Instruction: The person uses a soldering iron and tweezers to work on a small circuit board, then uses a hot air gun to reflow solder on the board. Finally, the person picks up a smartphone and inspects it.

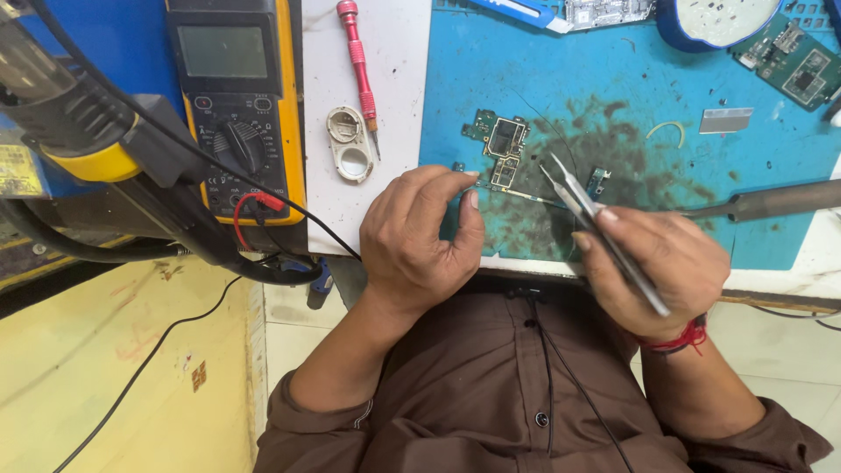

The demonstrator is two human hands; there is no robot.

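While a blue work mat (pixel 666 96) spreads across the bench, a small green circuit board (pixel 501 149) lies on it just beyond both hands, long axis running away from the person. Left hand (pixel 419 236), nearer, pinches a thin wire (pixel 517 194); right hand (pixel 653 263) clamps pointed tweezers (pixel 583 206).

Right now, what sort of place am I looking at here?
Most likely an electronics repair bench. A small circuit board lies on a stained blue work mat, the right hand holds metal tweezers, and a yellow multimeter sits beside a red screwdriver.
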